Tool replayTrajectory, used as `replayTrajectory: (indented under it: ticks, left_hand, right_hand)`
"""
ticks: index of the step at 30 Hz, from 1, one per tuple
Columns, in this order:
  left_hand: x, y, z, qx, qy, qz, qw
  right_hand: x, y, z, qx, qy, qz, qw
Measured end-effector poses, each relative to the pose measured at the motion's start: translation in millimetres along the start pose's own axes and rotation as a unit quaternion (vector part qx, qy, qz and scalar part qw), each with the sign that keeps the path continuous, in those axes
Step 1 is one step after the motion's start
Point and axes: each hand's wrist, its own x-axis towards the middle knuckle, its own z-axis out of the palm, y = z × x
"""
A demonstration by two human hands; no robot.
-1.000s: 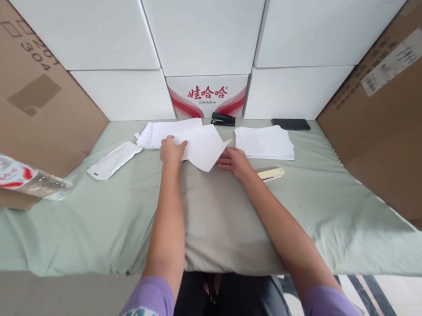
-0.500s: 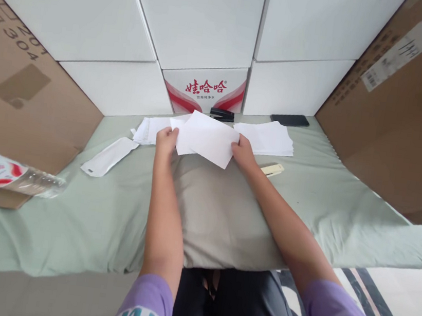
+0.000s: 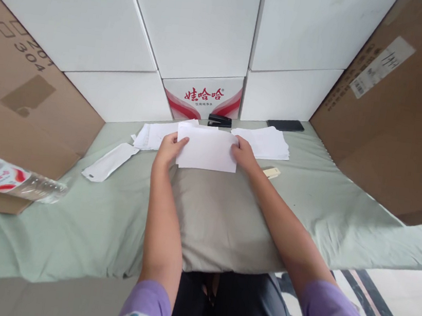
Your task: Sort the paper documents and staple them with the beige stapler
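Observation:
Between my two hands are white paper sheets [image 3: 208, 150], stacked nearly flush, with a slight offset at the left edge. My left hand [image 3: 170, 148] pinches their left side, thumb on top. At the right edge my right hand [image 3: 243, 154] grips the same sheets. Just beyond stands a black stapler [image 3: 219, 121] in front of the printed box. A pile of white paper [image 3: 153, 136] lies to the left of my hands, and another paper stack [image 3: 265, 142] lies to the right. Partly behind my right forearm is a cream-coloured narrow object [image 3: 272, 173], its kind unclear.
White boxes [image 3: 196, 32] form a wall at the back. Cardboard boxes flank the left [image 3: 29, 87] and right [image 3: 394, 125]. A black phone [image 3: 286, 125] lies at the back right. On the left are a white pouch [image 3: 110, 162] and a water bottle [image 3: 10, 177]. Green cloth [image 3: 101, 226] covers the surface.
The sheets were crossed at an angle and are now lined up almost squarely. My left hand has shifted slightly inward along them. The camera view has tilted up a little.

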Motion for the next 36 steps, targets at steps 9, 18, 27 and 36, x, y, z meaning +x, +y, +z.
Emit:
replayTrajectory:
  ticks: [9, 18, 27, 36]
  left_hand:
    - [-18.0, 40.8, -5.2, 0.018, -0.065, 0.070, 0.995]
    - [-76.6, -16.0, 5.7, -0.101, 0.033, 0.035, 0.994]
    - [-94.3, -24.9, 13.6, -0.071, -0.021, -0.037, 0.997]
    - [-92.0, -38.4, 27.4, -0.091, 0.005, -0.042, 0.995]
  right_hand:
    - [-5.3, -20.6, -23.6, 0.209, -0.020, -0.023, 0.977]
    - [-60.1, -20.4, -26.3, 0.192, -0.111, 0.042, 0.974]
    - [-93.1, -10.3, 1.4, 0.101, -0.084, 0.016, 0.991]
    - [-88.7, -0.7, 1.2, 0.036, -0.074, -0.022, 0.996]
